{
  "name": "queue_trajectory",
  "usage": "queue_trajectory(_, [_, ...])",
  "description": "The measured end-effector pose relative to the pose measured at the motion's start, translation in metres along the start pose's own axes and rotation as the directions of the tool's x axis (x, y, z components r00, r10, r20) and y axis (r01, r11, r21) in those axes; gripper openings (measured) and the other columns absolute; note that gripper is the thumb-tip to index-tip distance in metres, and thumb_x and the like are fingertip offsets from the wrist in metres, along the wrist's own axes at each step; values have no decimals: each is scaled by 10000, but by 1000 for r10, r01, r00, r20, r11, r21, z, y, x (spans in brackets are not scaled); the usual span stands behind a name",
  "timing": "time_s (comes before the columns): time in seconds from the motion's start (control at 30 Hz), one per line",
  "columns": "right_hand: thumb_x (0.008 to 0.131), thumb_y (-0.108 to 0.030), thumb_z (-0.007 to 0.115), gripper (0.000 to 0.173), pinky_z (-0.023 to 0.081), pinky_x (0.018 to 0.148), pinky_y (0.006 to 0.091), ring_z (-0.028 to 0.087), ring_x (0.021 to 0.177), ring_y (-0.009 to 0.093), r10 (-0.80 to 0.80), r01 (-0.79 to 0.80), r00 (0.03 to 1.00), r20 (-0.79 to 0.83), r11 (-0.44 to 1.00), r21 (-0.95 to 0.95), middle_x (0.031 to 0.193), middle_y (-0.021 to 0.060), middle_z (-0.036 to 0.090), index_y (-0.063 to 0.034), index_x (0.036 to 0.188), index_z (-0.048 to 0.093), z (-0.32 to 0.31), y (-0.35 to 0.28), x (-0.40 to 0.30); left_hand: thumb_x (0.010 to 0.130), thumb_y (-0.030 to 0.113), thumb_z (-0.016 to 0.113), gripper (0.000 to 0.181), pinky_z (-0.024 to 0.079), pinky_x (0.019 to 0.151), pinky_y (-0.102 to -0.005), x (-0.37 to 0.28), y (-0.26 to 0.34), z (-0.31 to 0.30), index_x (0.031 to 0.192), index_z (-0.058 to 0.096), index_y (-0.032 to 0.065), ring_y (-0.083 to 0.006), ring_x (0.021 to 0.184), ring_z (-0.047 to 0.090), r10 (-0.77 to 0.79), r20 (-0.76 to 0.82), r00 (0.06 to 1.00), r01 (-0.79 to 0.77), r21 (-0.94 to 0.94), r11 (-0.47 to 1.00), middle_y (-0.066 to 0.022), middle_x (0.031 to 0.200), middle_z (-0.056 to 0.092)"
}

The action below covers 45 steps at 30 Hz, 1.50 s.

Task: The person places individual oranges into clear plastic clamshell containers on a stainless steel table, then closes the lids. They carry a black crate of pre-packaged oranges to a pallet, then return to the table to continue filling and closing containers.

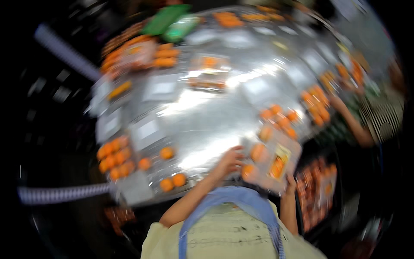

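Blur softens the whole view. In my right hand is the lower right edge of a clear pack of orange fruits, tilted over the front of the metal table. A printed picture label sits on the pack's top, and round fruits show along its left side. My left hand is just left of the pack, its fingers apart and slightly bent, with nothing visible in it. Just beyond the pack lie several loose orange fruits.
Left on the table are a cluster of fruits and white trays or sheets. A clear pack stands farther back, near green packaging. A crate of packed fruit is at lower right. Another person's arm reaches in from the right.
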State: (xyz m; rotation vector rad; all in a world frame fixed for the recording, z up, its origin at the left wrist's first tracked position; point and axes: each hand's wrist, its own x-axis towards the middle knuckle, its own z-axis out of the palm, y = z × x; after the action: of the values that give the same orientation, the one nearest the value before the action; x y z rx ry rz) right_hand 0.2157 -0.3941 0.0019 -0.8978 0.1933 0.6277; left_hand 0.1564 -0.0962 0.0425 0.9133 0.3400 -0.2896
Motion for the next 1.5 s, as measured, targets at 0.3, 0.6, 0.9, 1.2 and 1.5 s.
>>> queue_trajectory(0.3, [812, -228, 630, 574, 480, 913, 449, 557, 1068, 310, -394, 556, 735, -552, 816, 159, 1196, 152, 544, 9, 1283, 403, -71, -56, -58, 889, 325, 555, 420, 478, 718, -276, 12, -15, 3, 1164, 492, 15, -173, 828, 577, -154, 37, 987, 153, 19, 988, -104, 996, 579])
queue_trajectory(0.6, [840, -313, 592, 525, 526, 806, 406, 573, 998, 290, -377, 926, 245, -893, 364, 100, 1146, 122, 549, -40, 1258, 431, -146, -66, -128, 904, 214, 542, 301, 486, 692, -271, 7, -26, 1, 1133, 530, 18, -166, 788, 596, -250, 34, 968, 250, 15, 968, -101, 964, 607])
queue_trajectory(0.9, [861, -434, 559, 569, 508, 843, 385, 565, 1035, 266, -247, 896, 207, -947, 436, 82, 1201, 107, 537, -72, 1279, 427, -230, -47, -137, 894, 208, 558, 296, 490, 686, -283, 6, -31, -12, 1117, 529, 15, -181, 768, 595, -265, -26, 964, 266, 20, 964, -105, 939, 608])
queue_trajectory(1.2, [762, -545, 637, 525, 441, 748, 333, 524, 928, 196, 22, 668, 146, -989, 735, 115, 1055, 59, 552, -185, 1132, 544, -237, -58, -151, 889, 205, 564, 279, 492, 672, -280, 5, -34, -16, 1086, 537, 9, -182, 746, 588, -227, -46, 973, 224, -47, 973, -95, 917, 603])
queue_trajectory(1.5, [785, -378, 666, 537, 563, 647, 366, 601, 898, 259, -193, 590, -98, -976, 779, -213, 1118, 137, 553, 12, 1120, 512, -216, -54, -164, 900, 187, 542, 260, 478, 667, -270, -2, -36, -33, 1093, 535, 13, -179, 753, 593, -179, -56, 982, 171, -128, 977, -92, 931, 601])
